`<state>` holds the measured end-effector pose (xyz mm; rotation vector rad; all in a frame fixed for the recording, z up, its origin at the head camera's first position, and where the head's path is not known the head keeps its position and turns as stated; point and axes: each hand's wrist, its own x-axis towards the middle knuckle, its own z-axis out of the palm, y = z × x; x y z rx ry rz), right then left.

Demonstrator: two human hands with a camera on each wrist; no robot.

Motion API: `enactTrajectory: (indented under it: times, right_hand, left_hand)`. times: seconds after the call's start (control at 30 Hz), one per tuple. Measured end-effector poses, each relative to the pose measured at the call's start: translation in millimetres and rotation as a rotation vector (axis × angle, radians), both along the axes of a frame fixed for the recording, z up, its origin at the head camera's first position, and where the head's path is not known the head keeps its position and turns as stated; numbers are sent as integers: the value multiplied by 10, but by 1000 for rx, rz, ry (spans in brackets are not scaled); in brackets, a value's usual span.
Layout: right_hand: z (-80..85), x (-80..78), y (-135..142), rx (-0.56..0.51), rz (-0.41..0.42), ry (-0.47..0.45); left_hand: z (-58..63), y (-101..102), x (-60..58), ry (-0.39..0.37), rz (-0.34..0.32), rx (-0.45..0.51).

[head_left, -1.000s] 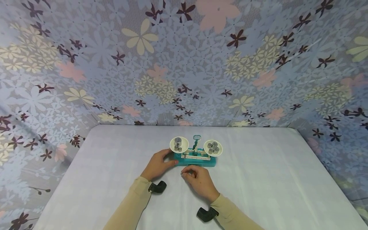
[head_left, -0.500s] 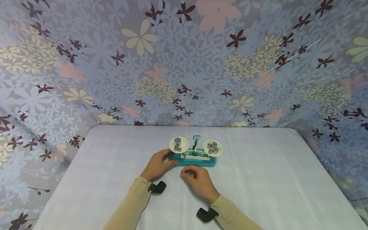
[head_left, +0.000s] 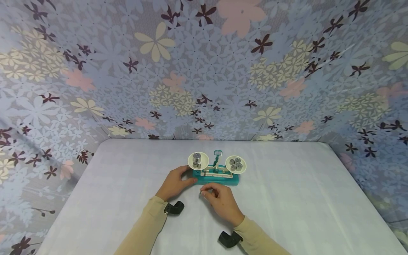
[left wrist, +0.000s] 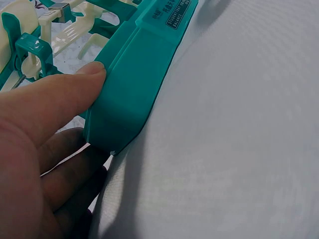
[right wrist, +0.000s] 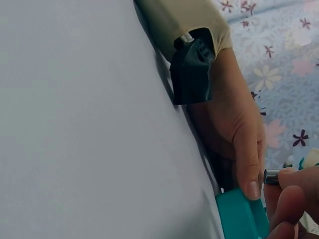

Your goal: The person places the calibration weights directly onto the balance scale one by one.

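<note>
A teal balance scale [head_left: 220, 181] with two white pans stands on the table ahead. My left hand [head_left: 174, 182] grips the left end of its base; in the left wrist view the thumb [left wrist: 75, 87] lies on the base's edge and the other fingers are around the end. My right hand [head_left: 223, 203], just in front of the base, pinches a small silver cylindrical weight [right wrist: 271, 177] between thumb and fingertips. Several metal weights [head_left: 197, 156] sit in the left pan [head_left: 205, 161], and several more [head_left: 236, 164] in the right pan [head_left: 227, 168].
A pale cloth covers the table [head_left: 287, 198]. Behind it and at both sides hangs flowered fabric [head_left: 223, 88]. Black wrist cameras [head_left: 174, 208] are strapped to both forearms, over beige sleeves [head_left: 143, 226].
</note>
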<state>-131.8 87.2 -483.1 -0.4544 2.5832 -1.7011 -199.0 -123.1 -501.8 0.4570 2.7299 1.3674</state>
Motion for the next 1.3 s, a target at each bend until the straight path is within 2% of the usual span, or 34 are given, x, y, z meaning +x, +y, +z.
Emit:
enactTrajectory:
  times: [0.2, 0.37, 0.57, 0.67, 1.03, 1.3]
  right_hand:
    - [39, 20, 0, -20, 31, 0]
    - [94, 53, -27, -49, 21, -2]
    - [394, 176, -95, -86, 7, 46]
    - [486, 210, -105, -105, 10, 60]
    - [541, 233, -103, -137, -4, 111]
    - [600, 225, -95, -133, -52, 129]
  left_hand:
    - [0, -2, 3, 6, 1, -3]
    - [-1, -1, 2, 4, 1, 1]
    - [6, -4, 1, 4, 6, 2]
    - [13, -5, 2, 4, 9, -5]
    - [14, -3, -7, 1, -1, -24]
    - [-7, -2, -7, 9, 3, -18]
